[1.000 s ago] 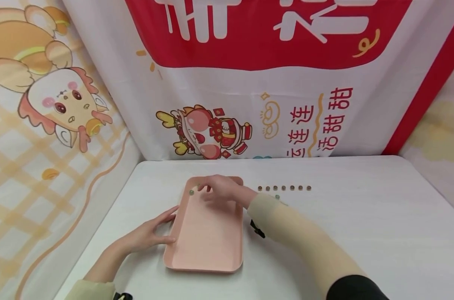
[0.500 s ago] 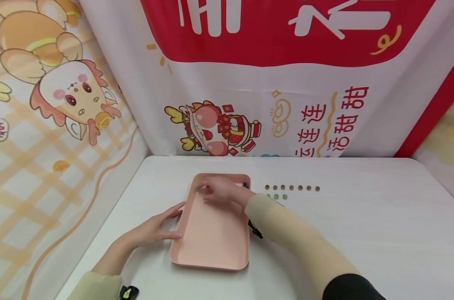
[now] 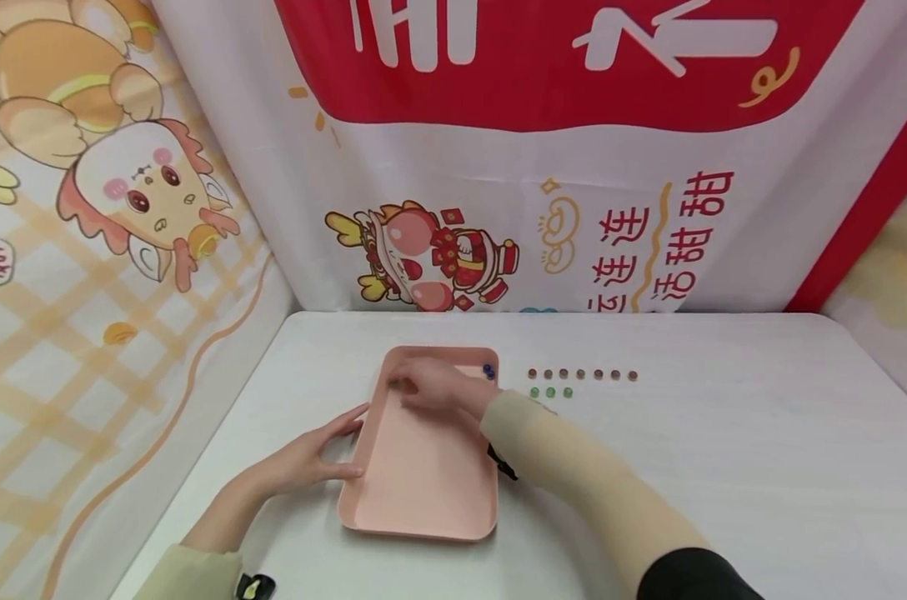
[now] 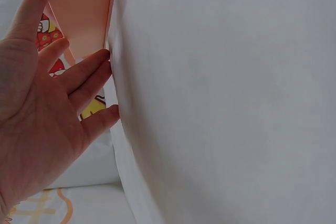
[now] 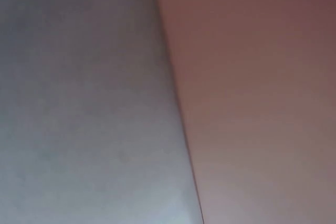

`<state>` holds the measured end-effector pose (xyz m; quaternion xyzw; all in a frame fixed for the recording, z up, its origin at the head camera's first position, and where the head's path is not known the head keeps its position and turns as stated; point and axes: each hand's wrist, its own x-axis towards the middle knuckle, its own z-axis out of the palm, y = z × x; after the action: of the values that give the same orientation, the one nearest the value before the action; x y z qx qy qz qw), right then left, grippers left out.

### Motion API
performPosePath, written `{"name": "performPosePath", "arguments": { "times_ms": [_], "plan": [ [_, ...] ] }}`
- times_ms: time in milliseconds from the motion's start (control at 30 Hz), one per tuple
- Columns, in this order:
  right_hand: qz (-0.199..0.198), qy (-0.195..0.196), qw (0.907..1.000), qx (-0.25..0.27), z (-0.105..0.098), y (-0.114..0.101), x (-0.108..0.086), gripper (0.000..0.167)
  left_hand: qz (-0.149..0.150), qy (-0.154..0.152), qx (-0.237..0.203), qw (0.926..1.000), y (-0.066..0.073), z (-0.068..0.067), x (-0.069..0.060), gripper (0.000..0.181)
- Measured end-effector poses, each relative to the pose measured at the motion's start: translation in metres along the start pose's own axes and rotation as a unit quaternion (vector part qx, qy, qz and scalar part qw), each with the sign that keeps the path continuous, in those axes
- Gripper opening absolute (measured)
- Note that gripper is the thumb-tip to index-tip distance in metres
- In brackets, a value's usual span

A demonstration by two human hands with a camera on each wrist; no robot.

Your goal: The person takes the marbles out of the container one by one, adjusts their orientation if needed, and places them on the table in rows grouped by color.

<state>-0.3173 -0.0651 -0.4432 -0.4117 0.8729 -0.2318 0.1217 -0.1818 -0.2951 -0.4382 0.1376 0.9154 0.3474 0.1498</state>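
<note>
A shallow pink tray (image 3: pixel 431 492) lies on the white table. My left hand (image 3: pixel 303 458) rests along the tray's left side, thumb at the rim, fingers extended; the left wrist view shows these fingers (image 4: pixel 84 80) fairly straight beside the tray wall. My right hand (image 3: pixel 431 385) reaches into the tray's far left corner. Its thumb and forefinger pinch a small green bead (image 3: pixel 394 383), mostly covered by the fingertips. Two blue beads (image 3: pixel 488 371) sit in the tray's far right corner. In the right wrist view only the tray (image 5: pixel 262 103) and table show.
Right of the tray, several brown beads (image 3: pixel 581 374) form a row on the table (image 3: pixel 724 467). Three green beads (image 3: pixel 550 392) make a shorter row in front of it, and a faint clear item lies by the right sleeve. Printed cloth walls (image 3: pixel 438 158) stand behind and at left.
The right hand's fingertips have come down and closed on the green bead in the tray's far left corner. The left hand stays at the tray's side. The head view has shifted slightly.
</note>
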Motion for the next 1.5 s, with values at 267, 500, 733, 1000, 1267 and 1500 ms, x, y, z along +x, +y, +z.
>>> {"name": "performPosePath", "arguments": {
  "times_ms": [267,500,733,1000,1267,1500],
  "plan": [
    [-0.005,0.004,0.9999,-0.010,0.001,-0.003,-0.001,0.038,0.004,0.001,0.005,1.0000,-0.004,0.001,0.000,0.092],
    [-0.027,0.008,0.9988,-0.041,0.005,-0.005,0.002,0.030,0.010,-0.001,0.007,0.9999,-0.003,0.002,-0.001,0.091],
    [-0.011,0.012,0.9985,-0.052,0.004,-0.001,-0.001,0.022,0.012,-0.001,0.005,0.9999,-0.003,0.003,-0.001,0.091],
    [-0.015,0.015,0.9980,-0.059,0.000,0.000,-0.003,0.021,0.022,0.002,0.011,0.9997,-0.003,0.003,-0.002,0.091],
    [0.002,0.019,0.9998,-0.010,-0.004,-0.001,-0.006,0.020,0.012,-0.004,0.003,0.9999,-0.001,0.001,-0.001,0.091],
    [0.073,0.016,0.9910,0.111,-0.014,0.001,-0.017,0.018,0.011,-0.006,0.002,0.9999,0.001,-0.002,0.000,0.091]
  ]
}}
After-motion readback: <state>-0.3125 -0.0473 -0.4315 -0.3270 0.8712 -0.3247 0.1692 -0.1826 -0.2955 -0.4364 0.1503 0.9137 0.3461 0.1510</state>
